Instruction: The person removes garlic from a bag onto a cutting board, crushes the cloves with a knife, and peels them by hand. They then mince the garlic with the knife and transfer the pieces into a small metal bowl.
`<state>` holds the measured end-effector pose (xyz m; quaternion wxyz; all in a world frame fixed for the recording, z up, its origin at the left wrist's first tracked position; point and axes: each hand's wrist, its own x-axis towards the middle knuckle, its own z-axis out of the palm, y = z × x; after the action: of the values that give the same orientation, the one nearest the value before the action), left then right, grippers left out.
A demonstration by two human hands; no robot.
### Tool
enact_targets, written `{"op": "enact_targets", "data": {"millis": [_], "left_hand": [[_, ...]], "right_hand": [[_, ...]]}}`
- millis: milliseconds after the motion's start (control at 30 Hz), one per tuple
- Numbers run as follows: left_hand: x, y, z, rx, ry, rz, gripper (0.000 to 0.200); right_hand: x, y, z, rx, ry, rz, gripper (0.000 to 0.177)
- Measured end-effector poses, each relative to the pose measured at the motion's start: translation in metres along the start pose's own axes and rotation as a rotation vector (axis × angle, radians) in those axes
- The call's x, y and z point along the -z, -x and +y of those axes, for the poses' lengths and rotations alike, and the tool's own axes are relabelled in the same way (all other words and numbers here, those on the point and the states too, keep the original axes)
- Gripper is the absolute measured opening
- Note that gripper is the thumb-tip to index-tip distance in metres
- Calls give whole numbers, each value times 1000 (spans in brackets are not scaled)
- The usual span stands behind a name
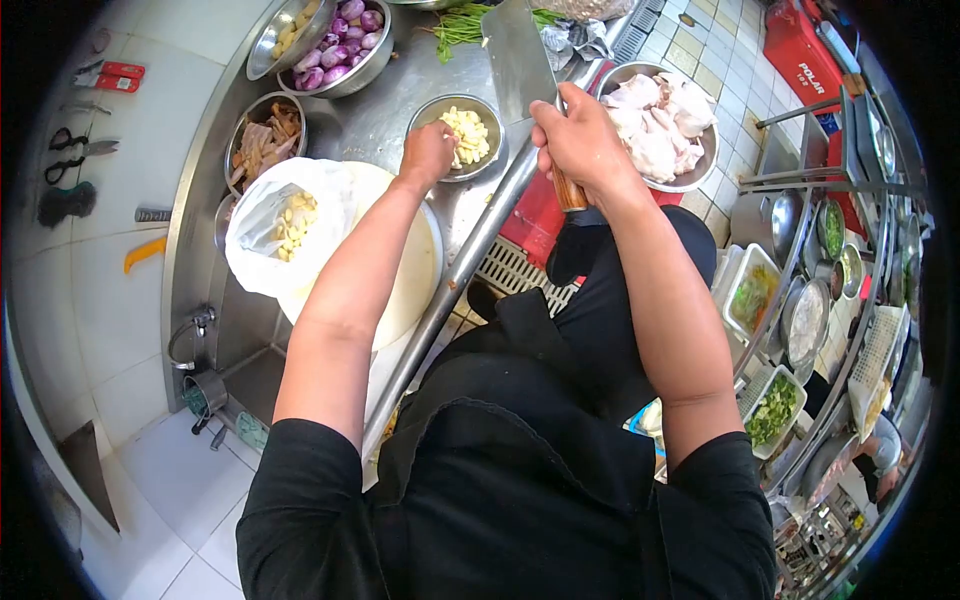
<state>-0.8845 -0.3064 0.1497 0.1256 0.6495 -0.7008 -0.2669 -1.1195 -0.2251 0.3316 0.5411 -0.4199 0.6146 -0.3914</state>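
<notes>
A cleaver [518, 62] with a wide metal blade and a wooden handle is in my right hand [583, 138]. Its fingers wrap round the handle, and the blade points away over the steel counter's edge. My left hand [428, 153] is at the left rim of a small metal bowl [493, 165] of peeled garlic cloves [466, 136]. Its fingers are curled at the garlic; what they hold, if anything, is hidden. Under my left forearm, a white plastic bag [262, 192] with more garlic cloves [296, 226] lies open on a round pale cutting board [428, 255].
Metal bowls of purple shallots [345, 45] and brownish meat pieces [268, 143] stand at the left back. Green stems [462, 28] lie at the back. Right of the counter rail [470, 262] is a bowl of raw chicken [655, 125]. Shelves [840, 185] with food containers line the right side.
</notes>
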Motion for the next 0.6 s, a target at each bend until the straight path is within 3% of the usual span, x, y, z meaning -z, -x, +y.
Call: {"op": "enact_targets", "data": {"millis": [267, 367, 467, 500, 600], "left_hand": [[-15, -7, -25, -110, 32, 11, 25], [-2, 1, -10, -24, 46, -4, 24], [12, 4, -3, -97, -57, -90, 24], [14, 6, -4, -222, -42, 36, 22], [18, 1, 15, 45, 353, 307, 22]], "right_hand": [[-1, -3, 1, 0, 38, -12, 25], [-1, -3, -1, -6, 71, -26, 25], [-1, -3, 0, -24, 122, -41, 25], [-1, -1, 0, -36, 128, -58, 25], [-1, 0, 1, -54, 186, -92, 26]]}}
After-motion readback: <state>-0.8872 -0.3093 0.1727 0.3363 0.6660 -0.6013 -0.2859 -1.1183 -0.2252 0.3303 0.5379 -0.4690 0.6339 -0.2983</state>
